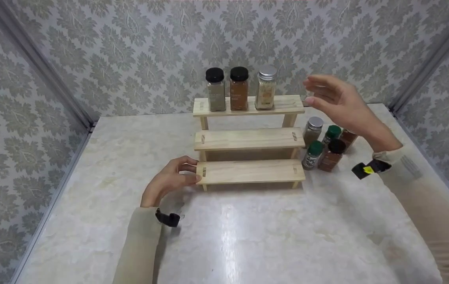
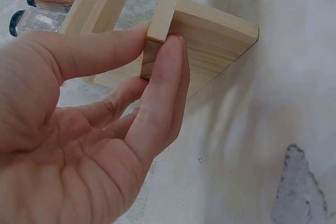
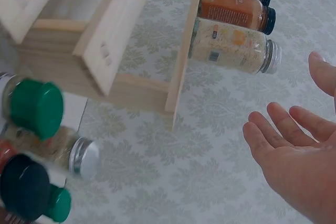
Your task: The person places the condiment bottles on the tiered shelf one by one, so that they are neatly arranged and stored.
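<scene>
A three-tier wooden rack [image 1: 248, 172] stands on the table. My left hand [image 1: 173, 177] pinches the left end of its lowest shelf between thumb and fingers; the left wrist view shows the shelf end [image 2: 157, 40] between them. Beyond the rack's top right end, my right hand [image 1: 340, 100] is in the air with parted fingers, holding nothing. On the top shelf stand a black-lidded jar of grey-green spice [image 1: 217, 92], a black-lidded jar of orange-brown spice [image 1: 239, 92] and a silver-lidded jar of pale granules [image 1: 265, 90].
Several spice jars cluster at the rack's right side: a silver-lidded one [image 1: 312, 132], green-capped ones [image 1: 312, 156] and a black-lidded reddish-brown one [image 1: 330, 157]. Behind the rack rises a patterned wall [image 1: 149, 59]. The marble-look tabletop [image 1: 102, 177] extends around the rack.
</scene>
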`<action>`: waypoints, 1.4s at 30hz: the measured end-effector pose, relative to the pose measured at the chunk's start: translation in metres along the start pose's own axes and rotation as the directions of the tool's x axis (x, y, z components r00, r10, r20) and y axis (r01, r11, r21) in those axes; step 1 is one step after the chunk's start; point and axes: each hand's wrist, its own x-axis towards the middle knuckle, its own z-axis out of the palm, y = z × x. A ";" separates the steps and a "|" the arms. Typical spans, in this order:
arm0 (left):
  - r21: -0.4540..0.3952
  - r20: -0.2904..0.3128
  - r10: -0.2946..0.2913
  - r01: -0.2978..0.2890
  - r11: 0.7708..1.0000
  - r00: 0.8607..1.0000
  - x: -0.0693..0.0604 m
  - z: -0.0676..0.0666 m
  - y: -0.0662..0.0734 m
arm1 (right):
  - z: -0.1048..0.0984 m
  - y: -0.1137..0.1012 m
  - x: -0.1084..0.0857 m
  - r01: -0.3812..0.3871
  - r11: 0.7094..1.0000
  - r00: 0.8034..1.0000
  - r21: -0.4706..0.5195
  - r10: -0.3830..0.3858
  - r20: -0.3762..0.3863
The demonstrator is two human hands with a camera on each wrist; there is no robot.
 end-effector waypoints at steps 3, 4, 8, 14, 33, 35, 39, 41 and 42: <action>-0.013 0.000 -0.011 0.011 1.000 1.000 -0.001 -0.002 -0.001 | -0.004 0.009 -0.010 -0.005 1.000 1.000 -0.003 0.005 0.002; -0.015 -0.001 -0.009 0.009 1.000 1.000 -0.002 -0.002 -0.002 | -0.006 0.013 -0.013 -0.010 1.000 1.000 -0.003 0.010 0.003; -0.021 -0.007 -0.007 0.007 1.000 1.000 -0.002 -0.002 -0.001 | -0.009 0.029 -0.027 -0.045 0.999 0.999 -0.024 0.045 -0.010; -0.021 -0.004 -0.012 0.012 1.000 1.000 0.001 0.003 0.001 | -0.015 0.058 -0.055 -0.074 0.994 0.997 -0.080 0.072 -0.028; 0.006 -0.006 -0.002 0.002 1.000 1.000 0.000 -0.002 -0.001 | -0.003 0.138 -0.103 -0.127 0.992 0.990 -0.001 0.127 -0.063; 0.004 -0.004 -0.003 0.003 1.000 1.000 0.000 -0.002 0.000 | -0.001 0.142 -0.104 -0.139 0.990 0.988 -0.010 0.138 -0.069; 0.020 -0.013 -0.002 0.003 1.000 1.000 0.000 -0.002 0.000 | 0.003 0.152 -0.105 -0.192 0.980 0.979 -0.045 0.188 -0.080; 0.014 -0.017 -0.006 0.006 1.000 1.000 0.000 -0.001 0.000 | 0.005 0.157 -0.106 -0.213 0.975 0.974 -0.057 0.208 -0.089; 0.016 -0.017 -0.006 0.007 1.000 1.000 0.000 -0.001 0.000 | 0.006 0.159 -0.106 -0.220 0.974 0.972 -0.059 0.214 -0.094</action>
